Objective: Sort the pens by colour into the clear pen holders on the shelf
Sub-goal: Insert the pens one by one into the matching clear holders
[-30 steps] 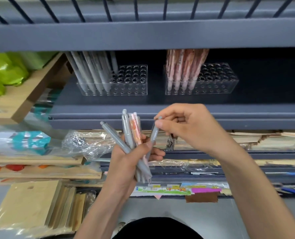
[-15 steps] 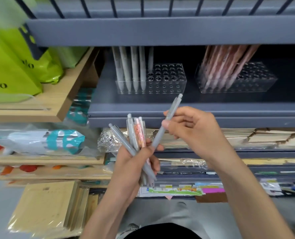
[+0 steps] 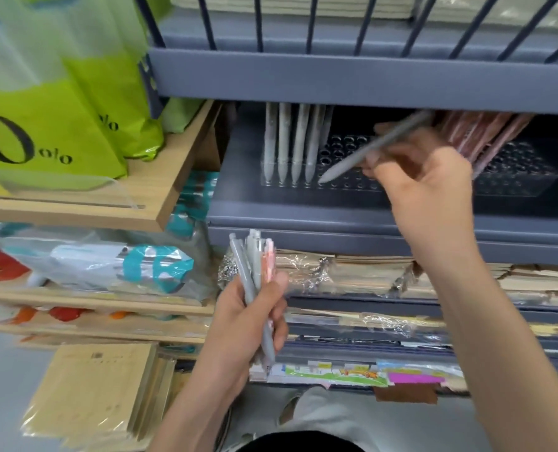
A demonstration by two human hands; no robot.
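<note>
My right hand (image 3: 424, 181) pinches a grey pen (image 3: 365, 151), tilted, with its tip at the front row of the left clear holder (image 3: 346, 187). Several grey pens (image 3: 292, 141) stand in that holder's left holes. The right clear holder (image 3: 515, 177) carries several pink pens (image 3: 486, 138), leaning. Lower down, my left hand (image 3: 248, 321) grips a bundle of pens (image 3: 255, 265), mostly grey with a pink one among them.
The grey metal shelf (image 3: 336, 220) has a low upper shelf (image 3: 352, 79) just above the pen tops. Green bags (image 3: 59, 109) sit on a wooden shelf at left. Wrapped paper stacks (image 3: 352, 275) and notebooks (image 3: 95, 386) lie below.
My right hand has lifted the single grey pen away from the bundle and up to the left holder, turning its tip down. The view has shifted closer and leftward.
</note>
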